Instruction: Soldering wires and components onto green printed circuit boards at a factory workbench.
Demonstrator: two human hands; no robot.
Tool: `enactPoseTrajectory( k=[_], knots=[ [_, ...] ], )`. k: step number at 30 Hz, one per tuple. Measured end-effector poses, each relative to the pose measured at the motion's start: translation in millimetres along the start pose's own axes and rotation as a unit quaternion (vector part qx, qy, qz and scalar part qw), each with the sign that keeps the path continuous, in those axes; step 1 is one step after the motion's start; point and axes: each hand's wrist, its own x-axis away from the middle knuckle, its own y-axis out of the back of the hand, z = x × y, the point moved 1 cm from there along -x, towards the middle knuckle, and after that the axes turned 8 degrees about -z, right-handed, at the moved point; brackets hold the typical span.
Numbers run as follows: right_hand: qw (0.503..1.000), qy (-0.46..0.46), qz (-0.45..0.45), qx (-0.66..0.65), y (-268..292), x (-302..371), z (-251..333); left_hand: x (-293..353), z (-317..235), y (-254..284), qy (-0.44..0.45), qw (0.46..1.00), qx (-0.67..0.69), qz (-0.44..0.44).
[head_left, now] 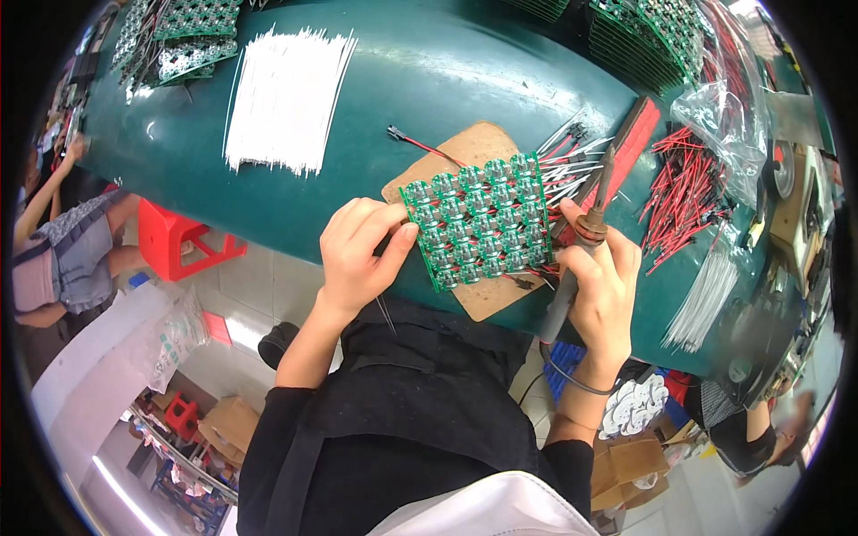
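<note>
Near the near edge of the green table, a green circuit-board panel is held tilted over a brown backing board, its rows of clear domed parts turned up to view. Its left edge is gripped by the left hand, fingers curled and thumb brought close to the forefinger; two thin metal prongs are seen poking out beneath that palm. By the panel's right edge, a soldering iron is grasped by the right hand, the fingers wrapped round it and the tip pointed toward the far edge; whether the panel is also touched there cannot be told. Just beyond, a red bar is passed by the iron's tip. Toward the right end, red-and-black wires are heaped beside a clear plastic bag, while toward the far left corner a white wire bundle is spread near stacked green panels.
</note>
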Motion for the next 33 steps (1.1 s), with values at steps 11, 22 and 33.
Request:
enactPoseTrajectory(
  k=[11,22,33],
  knots=[
    [0.999,0.045,0.012,0.023,2.8,-5.7,-3.4,0.3,1.1,-0.1,0.004,1.0,0.007,0.005],
    [0.996,0.079,-0.024,0.027,3.0,0.9,-8.2,-0.5,0.8,-1.4,-0.008,1.0,0.004,0.004],
    [0.991,0.123,-0.043,0.036,21.4,18.0,-29.3,-2.1,-1.0,-2.7,-0.007,1.0,-0.006,0.004]
  ],
)
